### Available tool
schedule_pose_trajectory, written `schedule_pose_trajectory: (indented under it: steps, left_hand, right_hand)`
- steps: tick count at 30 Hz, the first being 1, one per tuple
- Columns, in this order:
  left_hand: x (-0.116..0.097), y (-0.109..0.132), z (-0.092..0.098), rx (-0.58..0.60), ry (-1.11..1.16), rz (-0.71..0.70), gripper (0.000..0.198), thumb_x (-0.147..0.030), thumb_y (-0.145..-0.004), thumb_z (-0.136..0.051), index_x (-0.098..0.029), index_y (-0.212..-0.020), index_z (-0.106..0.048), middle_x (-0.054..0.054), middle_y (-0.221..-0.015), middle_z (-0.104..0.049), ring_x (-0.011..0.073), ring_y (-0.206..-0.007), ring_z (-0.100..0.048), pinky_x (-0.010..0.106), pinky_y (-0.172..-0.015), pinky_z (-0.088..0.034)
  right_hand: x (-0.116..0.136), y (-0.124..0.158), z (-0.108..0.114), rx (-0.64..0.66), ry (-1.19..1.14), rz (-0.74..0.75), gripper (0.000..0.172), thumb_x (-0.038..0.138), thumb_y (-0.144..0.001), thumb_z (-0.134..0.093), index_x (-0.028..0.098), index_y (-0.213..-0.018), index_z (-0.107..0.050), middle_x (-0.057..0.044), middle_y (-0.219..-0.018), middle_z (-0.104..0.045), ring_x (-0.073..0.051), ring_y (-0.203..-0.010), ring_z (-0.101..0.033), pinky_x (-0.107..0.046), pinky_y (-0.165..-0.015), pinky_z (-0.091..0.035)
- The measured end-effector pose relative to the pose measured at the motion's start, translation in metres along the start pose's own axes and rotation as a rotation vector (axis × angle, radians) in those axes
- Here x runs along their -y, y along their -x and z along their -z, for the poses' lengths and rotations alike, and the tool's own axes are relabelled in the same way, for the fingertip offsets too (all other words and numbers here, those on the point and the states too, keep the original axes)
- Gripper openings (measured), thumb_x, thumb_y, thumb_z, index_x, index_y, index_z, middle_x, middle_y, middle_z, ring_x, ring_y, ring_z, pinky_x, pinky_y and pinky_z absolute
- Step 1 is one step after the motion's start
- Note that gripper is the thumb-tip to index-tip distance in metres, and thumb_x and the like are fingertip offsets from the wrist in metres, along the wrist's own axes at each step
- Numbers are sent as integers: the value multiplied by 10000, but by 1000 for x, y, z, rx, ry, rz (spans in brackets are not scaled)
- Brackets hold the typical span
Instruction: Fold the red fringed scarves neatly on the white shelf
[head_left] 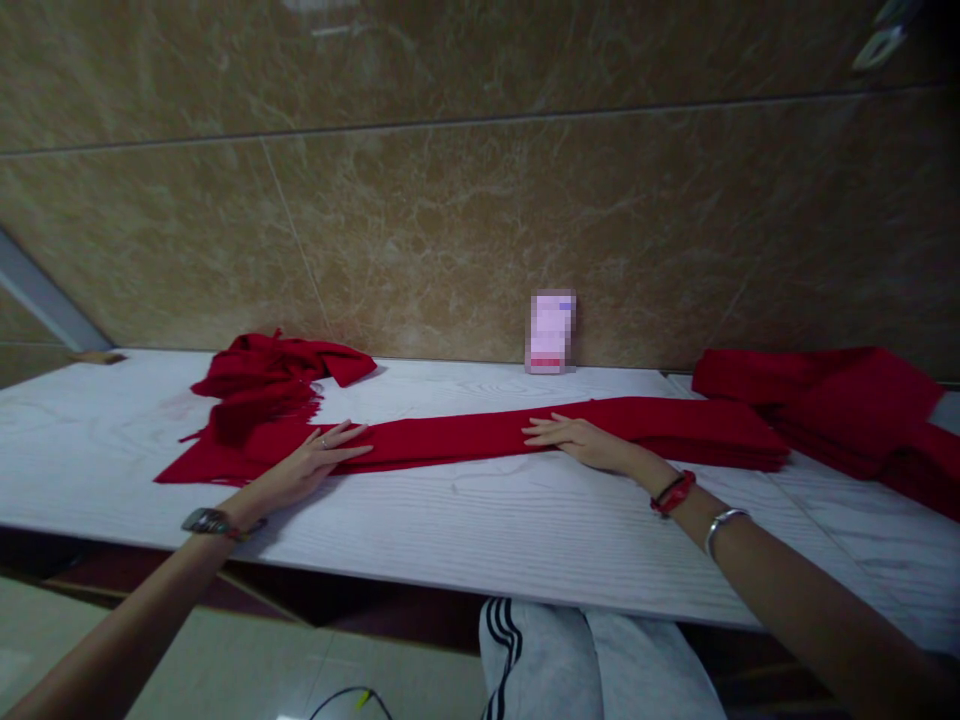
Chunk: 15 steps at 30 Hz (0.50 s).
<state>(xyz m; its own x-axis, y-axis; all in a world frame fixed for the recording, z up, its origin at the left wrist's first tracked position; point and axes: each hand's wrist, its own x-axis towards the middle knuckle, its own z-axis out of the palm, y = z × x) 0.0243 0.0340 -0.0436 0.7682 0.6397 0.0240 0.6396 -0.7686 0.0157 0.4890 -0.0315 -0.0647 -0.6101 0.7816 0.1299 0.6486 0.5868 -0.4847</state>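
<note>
A long red scarf (450, 437), folded lengthwise into a narrow strip, lies across the white wood-grain table. On its left part rests my left hand (319, 458), palm down with fingers spread. My right hand (576, 440) lies flat on the strip right of its middle, fingers stretched out. Neither hand grips the cloth. Beyond my left hand sits a crumpled red cloth (262, 375) with fringe, touching or overlapping the scarf's left end; I cannot tell which. Past the scarf's right end lies another heap of red cloth (825, 400), loosely folded.
The white table (480, 520) runs along a brown marbled tile wall (450, 230). A pinkish phone-like object (551, 332), blurred out, leans upright on the wall. Below the front edge are dark shelf openings and my grey-trousered legs (600, 660). A thin cable (349, 692) shows near the floor.
</note>
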Motion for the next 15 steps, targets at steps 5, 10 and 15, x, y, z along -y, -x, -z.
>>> schedule_pose_trajectory:
  steps: [5, 10, 15]
  left_hand:
    - [-4, 2, 5, 39, -21, 11, 437, -230, -923, -251, -342, -1307, -429, -2, -1446, -296, 268, -1349, -178, 584, -1036, -140]
    - [-2, 4, 2, -20, -58, 5, 452, -195, -914, -256, -341, -1301, -440, 2, -1441, -304, 262, -1348, -184, 573, -1046, -122]
    - [3, 9, 6, 99, 7, -1, 443, -223, -922, -252, -348, -1316, -411, 10, -1441, -304, 276, -1336, -216, 583, -1027, -176]
  right_hand:
    - [2, -1, 0, -52, 23, -5, 512, 60, -827, -316, 316, -1209, -541, 34, -1315, -502, -147, -1291, -332, -500, -1097, -135]
    - [2, -2, 2, -105, 45, 10, 537, 35, -794, -327, 306, -1200, -551, 35, -1338, -477, -139, -1309, -294, -479, -1100, -137]
    - [1, 0, 2, 1, 42, -14, 575, 26, -764, -337, 342, -1197, -545, 53, -1317, -497, -163, -1306, -305, -535, -1085, -114]
